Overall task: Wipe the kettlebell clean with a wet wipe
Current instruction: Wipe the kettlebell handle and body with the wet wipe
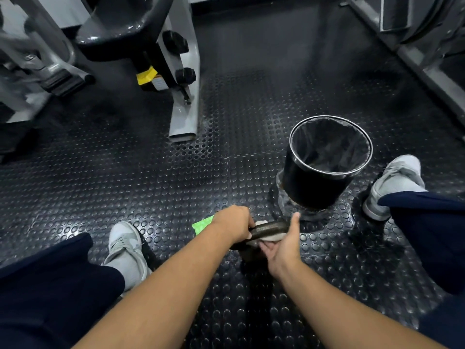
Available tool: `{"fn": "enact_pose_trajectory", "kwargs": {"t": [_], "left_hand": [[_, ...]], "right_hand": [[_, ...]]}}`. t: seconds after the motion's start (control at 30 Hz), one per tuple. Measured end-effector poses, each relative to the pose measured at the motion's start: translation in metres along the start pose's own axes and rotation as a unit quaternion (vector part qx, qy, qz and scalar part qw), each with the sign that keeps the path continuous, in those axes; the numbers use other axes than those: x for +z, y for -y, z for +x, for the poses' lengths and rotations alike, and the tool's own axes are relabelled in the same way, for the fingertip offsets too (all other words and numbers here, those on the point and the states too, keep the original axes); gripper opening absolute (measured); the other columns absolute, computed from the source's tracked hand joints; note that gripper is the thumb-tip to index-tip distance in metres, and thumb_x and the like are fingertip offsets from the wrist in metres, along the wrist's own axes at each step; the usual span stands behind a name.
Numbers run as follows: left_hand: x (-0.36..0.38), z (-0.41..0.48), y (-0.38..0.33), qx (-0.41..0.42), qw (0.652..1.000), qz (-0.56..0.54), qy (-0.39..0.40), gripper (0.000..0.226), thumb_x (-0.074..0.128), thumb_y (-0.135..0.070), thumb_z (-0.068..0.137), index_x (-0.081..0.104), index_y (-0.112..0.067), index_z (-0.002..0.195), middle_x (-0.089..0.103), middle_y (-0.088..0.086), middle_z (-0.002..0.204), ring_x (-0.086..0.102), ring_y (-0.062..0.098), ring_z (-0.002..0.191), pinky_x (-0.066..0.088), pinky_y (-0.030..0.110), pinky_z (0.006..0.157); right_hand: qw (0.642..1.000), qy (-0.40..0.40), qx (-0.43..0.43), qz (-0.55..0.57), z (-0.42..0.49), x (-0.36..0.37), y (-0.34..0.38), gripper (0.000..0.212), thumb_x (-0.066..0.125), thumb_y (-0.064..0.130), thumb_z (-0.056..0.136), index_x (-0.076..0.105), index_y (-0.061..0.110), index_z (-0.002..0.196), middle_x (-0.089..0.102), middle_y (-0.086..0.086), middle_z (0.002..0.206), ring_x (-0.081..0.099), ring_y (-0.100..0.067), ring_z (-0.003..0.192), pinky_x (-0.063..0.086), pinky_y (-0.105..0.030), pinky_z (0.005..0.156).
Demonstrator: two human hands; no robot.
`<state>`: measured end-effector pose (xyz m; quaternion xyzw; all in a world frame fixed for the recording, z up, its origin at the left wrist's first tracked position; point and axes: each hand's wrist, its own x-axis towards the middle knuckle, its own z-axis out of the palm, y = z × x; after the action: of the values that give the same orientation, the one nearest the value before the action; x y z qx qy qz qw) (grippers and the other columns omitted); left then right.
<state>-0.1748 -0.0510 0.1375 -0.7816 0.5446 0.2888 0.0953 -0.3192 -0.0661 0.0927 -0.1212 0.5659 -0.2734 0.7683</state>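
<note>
While left hand (234,222) grips the left end of the kettlebell (269,229) handle with fingers curled over the bar, right hand (284,245) holds the wet wipe (273,238) at the handle's right end. Thumb is up beside the bar, fingers tucked underneath, white wipe bunched between them and the metal. Kettlebell is down at the studded rubber floor (176,197), between left shoe (125,245) and right shoe (395,182), directly under both hands. Its body is dark and mostly hidden. Green packet (202,224) lies on the floor just beyond the left wrist. Black lined bin (314,187) stands just past the right hand.
</note>
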Motion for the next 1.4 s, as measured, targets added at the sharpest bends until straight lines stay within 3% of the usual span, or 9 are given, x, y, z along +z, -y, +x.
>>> {"fn": "enact_pose_trajectory", "kwargs": {"t": [0.1, 0.33, 0.47, 0.63, 0.77, 0.93, 1.17, 1.27, 1.4], "left_hand": [[0.0, -0.001, -0.002, 0.004, 1.0, 0.011, -0.001, 0.034, 0.078, -0.03, 0.085, 0.075, -0.039, 0.119, 0.075, -0.01, 0.112, 0.068, 0.018, 0.107, 0.057, 0.035, 0.088], [-0.002, 0.001, -0.001, -0.001, 1.0, 0.018, 0.007, 0.029, 0.076, -0.028, 0.086, 0.077, -0.034, 0.114, 0.074, -0.004, 0.107, 0.068, 0.022, 0.103, 0.058, 0.036, 0.082], [-0.001, 0.0, -0.001, -0.003, 1.0, -0.001, 0.002, 0.032, 0.077, -0.027, 0.086, 0.077, -0.037, 0.116, 0.075, -0.008, 0.11, 0.068, 0.019, 0.105, 0.057, 0.034, 0.085], [0.002, 0.0, 0.0, -0.016, 1.0, -0.013, -0.002, 0.038, 0.08, -0.031, 0.086, 0.074, -0.038, 0.122, 0.074, -0.01, 0.119, 0.068, 0.019, 0.11, 0.056, 0.033, 0.092], [0.001, 0.002, -0.001, -0.016, 1.0, -0.006, 0.004, 0.035, 0.079, -0.03, 0.086, 0.075, -0.038, 0.119, 0.074, -0.007, 0.115, 0.068, 0.021, 0.109, 0.056, 0.033, 0.087], [-0.001, 0.0, -0.001, -0.013, 1.0, 0.01, 0.005, 0.03, 0.076, -0.03, 0.086, 0.076, -0.038, 0.115, 0.074, -0.004, 0.107, 0.069, 0.023, 0.102, 0.055, 0.033, 0.078], [0.004, 0.002, 0.0, -0.018, 1.0, -0.014, -0.001, 0.04, 0.079, -0.031, 0.088, 0.072, -0.039, 0.126, 0.072, -0.009, 0.125, 0.067, 0.02, 0.116, 0.056, 0.038, 0.097], [0.002, 0.001, 0.001, -0.016, 1.0, -0.011, -0.001, 0.036, 0.078, -0.03, 0.087, 0.074, -0.039, 0.122, 0.073, -0.008, 0.118, 0.068, 0.021, 0.111, 0.056, 0.034, 0.089], [0.001, 0.001, 0.0, -0.012, 1.0, 0.001, 0.008, 0.032, 0.076, -0.029, 0.087, 0.076, -0.037, 0.117, 0.074, -0.005, 0.108, 0.069, 0.022, 0.104, 0.056, 0.034, 0.08]], "right_hand": [[1.0, -0.013, -0.002, 0.016, 0.002, 0.001, 0.002, 0.095, 0.049, 0.087, 0.079, 0.053, 0.014, 0.14, 0.073, -0.015, 0.118, 0.073, -0.032, 0.103, 0.051, -0.05, 0.105], [0.981, 0.162, 0.065, -0.087, -0.02, 0.013, -0.021, 0.083, 0.035, 0.085, 0.086, 0.062, 0.023, 0.134, 0.075, -0.002, 0.12, 0.066, -0.021, 0.118, 0.045, -0.04, 0.093], [0.994, 0.086, 0.047, -0.042, -0.017, 0.015, -0.015, 0.091, 0.039, 0.088, 0.082, 0.063, 0.015, 0.13, 0.077, -0.011, 0.113, 0.068, -0.03, 0.114, 0.044, -0.046, 0.111], [0.996, -0.03, -0.004, 0.083, -0.013, 0.019, 0.01, 0.079, 0.05, 0.078, 0.087, 0.059, 0.01, 0.126, 0.074, -0.015, 0.105, 0.071, -0.033, 0.098, 0.056, -0.043, 0.084], [0.998, 0.06, 0.029, -0.008, -0.02, 0.026, -0.012, 0.085, 0.049, 0.084, 0.081, 0.063, 0.014, 0.128, 0.077, -0.012, 0.112, 0.072, -0.028, 0.109, 0.049, -0.049, 0.106], [0.989, 0.118, 0.038, -0.079, -0.026, 0.021, -0.024, 0.084, 0.04, 0.084, 0.085, 0.066, 0.018, 0.129, 0.076, -0.01, 0.116, 0.069, -0.025, 0.116, 0.044, -0.044, 0.11], [0.998, -0.063, 0.001, 0.026, -0.014, 0.021, 0.012, 0.074, 0.049, 0.077, 0.089, 0.062, 0.012, 0.123, 0.074, -0.014, 0.107, 0.071, -0.033, 0.098, 0.054, -0.044, 0.097], [1.0, 0.01, 0.023, 0.0, -0.026, 0.029, 0.004, 0.069, 0.044, 0.075, 0.092, 0.066, 0.012, 0.11, 0.078, -0.015, 0.095, 0.071, -0.029, 0.096, 0.053, -0.039, 0.087], [0.987, 0.126, 0.053, -0.088, -0.024, 0.018, -0.025, 0.081, 0.036, 0.08, 0.09, 0.062, 0.016, 0.133, 0.075, -0.01, 0.119, 0.067, -0.025, 0.118, 0.041, -0.045, 0.112]]}}
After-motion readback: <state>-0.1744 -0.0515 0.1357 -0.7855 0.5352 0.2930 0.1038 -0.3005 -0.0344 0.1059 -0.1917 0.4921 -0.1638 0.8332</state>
